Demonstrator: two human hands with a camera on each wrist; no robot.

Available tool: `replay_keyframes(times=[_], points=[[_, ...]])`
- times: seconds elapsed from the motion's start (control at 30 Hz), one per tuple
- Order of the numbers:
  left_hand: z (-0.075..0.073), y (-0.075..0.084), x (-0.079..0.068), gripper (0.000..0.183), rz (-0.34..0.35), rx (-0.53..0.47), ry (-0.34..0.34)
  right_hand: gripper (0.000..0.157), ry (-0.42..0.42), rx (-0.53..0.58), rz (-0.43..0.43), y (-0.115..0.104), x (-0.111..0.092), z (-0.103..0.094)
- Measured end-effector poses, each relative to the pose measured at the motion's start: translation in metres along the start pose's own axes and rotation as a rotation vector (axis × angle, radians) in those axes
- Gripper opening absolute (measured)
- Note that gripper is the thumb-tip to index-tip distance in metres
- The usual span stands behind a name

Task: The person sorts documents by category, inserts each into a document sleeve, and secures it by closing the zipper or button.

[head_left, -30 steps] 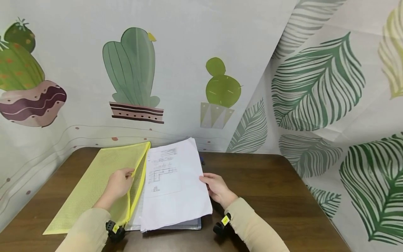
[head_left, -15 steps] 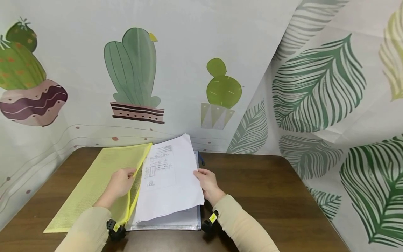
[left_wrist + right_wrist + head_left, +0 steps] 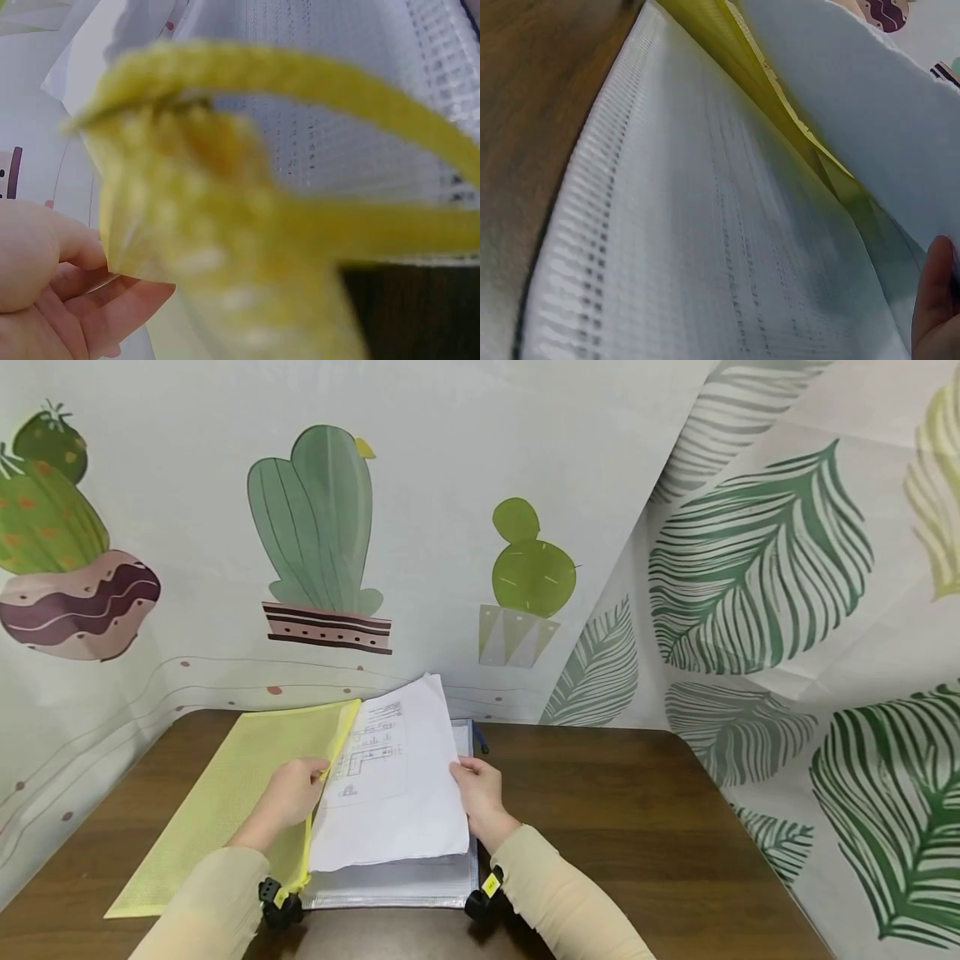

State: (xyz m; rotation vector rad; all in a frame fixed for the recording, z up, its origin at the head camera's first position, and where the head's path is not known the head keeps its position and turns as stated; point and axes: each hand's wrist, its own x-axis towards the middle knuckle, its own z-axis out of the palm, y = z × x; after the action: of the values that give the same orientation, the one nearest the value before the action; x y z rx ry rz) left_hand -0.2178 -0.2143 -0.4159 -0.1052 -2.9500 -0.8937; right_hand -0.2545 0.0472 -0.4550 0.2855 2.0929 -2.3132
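In the head view a yellow mesh zip bag (image 3: pixel 210 810) lies on the left. My left hand (image 3: pixel 292 793) pinches the rim of its mouth, which faces right. My right hand (image 3: pixel 480 789) grips the right edge of some white paper sheets (image 3: pixel 397 814) printed with a line drawing. The sheets' left edge meets the yellow rim, and the bag overlaps the drawing's left side. The thumb (image 3: pixel 934 285) lies on the paper in the right wrist view. Under the sheets is a whitish mesh bag (image 3: pixel 397 889). Blurred yellow edging (image 3: pixel 225 172) blocks much of the left wrist view.
A blue zipper pull (image 3: pixel 482 743) sticks out at the whitish bag's top right corner. Brown tabletop (image 3: pixel 615 827) extends to the right. Behind the table hangs a white cloth (image 3: pixel 442 527) with cactus and leaf prints.
My right hand has moved left with the sheets, bringing their left edge to the yellow bag's mouth. More of the whitish bag shows on the right. My left hand keeps its hold.
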Motion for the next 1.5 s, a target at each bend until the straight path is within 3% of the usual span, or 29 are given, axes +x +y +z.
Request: replay_keyframes(times=[0.3, 0.6, 0.87, 1.03, 1.17, 1.27, 1.5], points=[[0.001, 0.006, 0.002, 0.037, 0.044, 0.078, -0.029, 0.025, 0.100, -0.035, -0.073, -0.003, -0.001, 0.005], [0.006, 0.009, 0.006, 0.037, 0.029, 0.120, -0.031, 0.023, 0.102, 0.003, -0.095, 0.003, -0.006, 0.014], [0.013, 0.012, 0.008, 0.042, -0.031, 0.099, -0.055, 0.026, 0.082, 0.025, -0.021, 0.003, -0.007, 0.014], [0.018, 0.006, 0.004, 0.035, -0.020, 0.141, -0.069, 0.028, 0.075, 0.017, 0.016, 0.004, -0.008, 0.009], [0.024, 0.003, -0.004, 0.025, 0.008, 0.204, -0.156, 0.031, 0.000, -0.021, 0.067, 0.006, -0.011, 0.005], [0.027, 0.004, -0.010, 0.025, 0.018, 0.218, -0.232, 0.035, -0.107, -0.104, 0.080, 0.006, -0.013, -0.002], [0.021, 0.006, -0.022, 0.087, 0.026, 0.163, -0.350, 0.032, -0.425, -0.386, 0.091, 0.002, -0.021, -0.023]])
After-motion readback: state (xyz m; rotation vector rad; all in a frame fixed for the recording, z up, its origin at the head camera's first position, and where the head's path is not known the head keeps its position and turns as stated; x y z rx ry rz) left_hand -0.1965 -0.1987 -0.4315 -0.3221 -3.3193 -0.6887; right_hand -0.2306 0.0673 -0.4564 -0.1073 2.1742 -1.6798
